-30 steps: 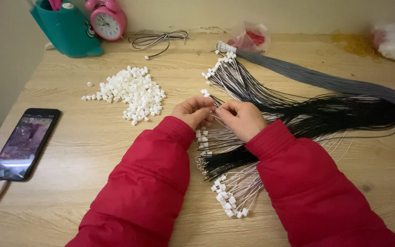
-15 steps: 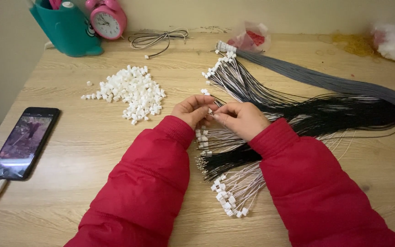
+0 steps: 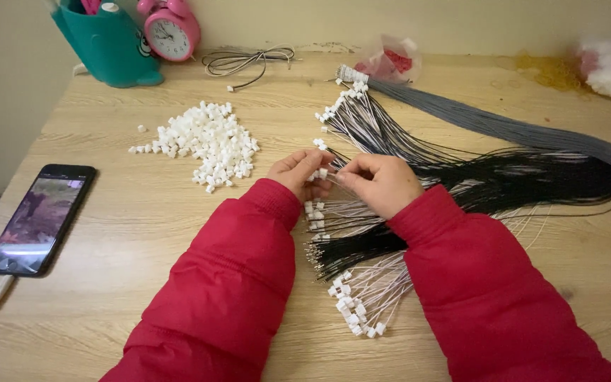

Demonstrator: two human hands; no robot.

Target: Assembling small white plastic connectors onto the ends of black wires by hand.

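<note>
white connector seemingly between both hands

I see red sleeves over a pale wood-grain desk, white connectors, black wires beside a grey wire bundle, a teal holder, a pink clock and a black phone.

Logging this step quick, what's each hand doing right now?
Left hand: closed, pinching a small white connector.
Right hand: closed, fingertips pinching thin wire at that connector.
</note>
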